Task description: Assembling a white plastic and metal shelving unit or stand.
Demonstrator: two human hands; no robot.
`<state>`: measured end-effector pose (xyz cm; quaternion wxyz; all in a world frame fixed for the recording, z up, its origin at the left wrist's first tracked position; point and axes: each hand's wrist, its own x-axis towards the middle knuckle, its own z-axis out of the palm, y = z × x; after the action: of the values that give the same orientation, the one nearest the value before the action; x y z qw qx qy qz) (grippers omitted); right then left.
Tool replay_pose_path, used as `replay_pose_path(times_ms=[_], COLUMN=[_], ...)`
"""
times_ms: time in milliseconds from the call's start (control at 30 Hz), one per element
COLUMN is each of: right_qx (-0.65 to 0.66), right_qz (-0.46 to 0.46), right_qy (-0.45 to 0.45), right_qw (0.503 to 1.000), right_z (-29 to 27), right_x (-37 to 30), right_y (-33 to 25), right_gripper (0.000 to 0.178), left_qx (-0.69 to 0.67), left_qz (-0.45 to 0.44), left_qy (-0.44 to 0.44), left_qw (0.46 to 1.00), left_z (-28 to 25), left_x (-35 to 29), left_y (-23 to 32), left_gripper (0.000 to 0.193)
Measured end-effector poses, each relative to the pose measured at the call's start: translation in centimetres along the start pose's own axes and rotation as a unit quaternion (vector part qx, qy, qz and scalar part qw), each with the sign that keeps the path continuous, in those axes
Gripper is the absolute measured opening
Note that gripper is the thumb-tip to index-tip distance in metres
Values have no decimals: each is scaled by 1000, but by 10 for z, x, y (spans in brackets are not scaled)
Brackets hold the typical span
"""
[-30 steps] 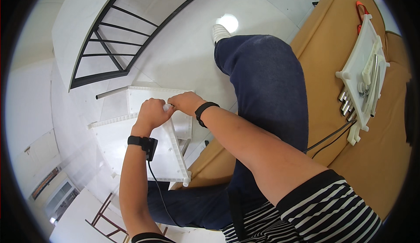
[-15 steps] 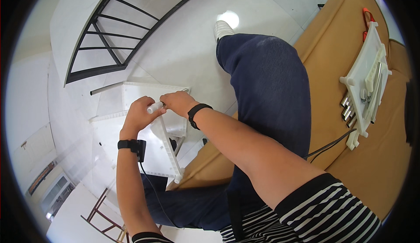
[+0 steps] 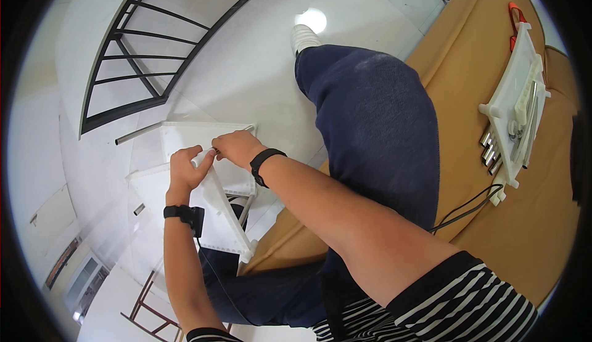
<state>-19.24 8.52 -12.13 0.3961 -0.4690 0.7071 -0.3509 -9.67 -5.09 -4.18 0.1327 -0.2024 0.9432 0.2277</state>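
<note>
In front of me a white plastic shelf unit stands tilted, with a near panel [image 3: 160, 191] and a farther panel [image 3: 179, 134] behind it. My left hand [image 3: 185, 168] is closed around a short white plastic tube [image 3: 198, 158] at the near panel's upper corner. Beside it, my right hand [image 3: 236, 146] is pinched at that tube's end. Something small and dark or metallic shows between its fingertips, too small to name. One metal tube [image 3: 139, 135] sticks out left of the farther panel, and another tube's end [image 3: 139, 209] pokes out by the near panel.
On the tan sofa [image 3: 505, 237] at right lies another white shelf panel [image 3: 501, 108] with metal tubes [image 3: 489, 157] and a red-handled tool [image 3: 512, 18]. A black-framed table [image 3: 126, 105] stands far left. A black cable [image 3: 459, 215] crosses the sofa near my right arm.
Both hands and the shelf unit appear slightly farther left in the picture, as does the black-framed table. My left hand keeps its hold on the white tube, with the right still at its end.
</note>
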Motion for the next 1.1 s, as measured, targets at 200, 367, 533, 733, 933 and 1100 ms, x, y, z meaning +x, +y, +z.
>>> replay_pose_path(times_ms=[200, 367, 533, 733, 933, 1100], right_qx=[-19, -86, -50, -46, -51, -217], right_qz=[3, -24, -30, -25, -20, 98], right_qy=[-24, -17, -15, -34, -56, 35], right_qw=[1000, 996, 998, 998, 997, 971], right_z=[0, 5, 2, 2, 2, -6], right_x=[-1, 0, 1, 1, 2, -1], right_y=[0, 0, 1, -2, -5, -20], right_gripper=[12, 15, 14, 16, 21, 32], left_qx=[69, 42, -82, -185, -129, -33], left_qz=[-25, 1, -14, -29, -22, -1], left_qy=[-58, -19, -34, -9, 54, 159], left_qw=[996, 999, 996, 982, 990, 987], left_z=[-10, -2, -15, -76, -116, -159], left_x=[-4, -13, -17, -26, -53, -96], left_y=[22, 14, -4, -2, 46, 88], left_gripper=[40, 34, 28, 29, 29, 24])
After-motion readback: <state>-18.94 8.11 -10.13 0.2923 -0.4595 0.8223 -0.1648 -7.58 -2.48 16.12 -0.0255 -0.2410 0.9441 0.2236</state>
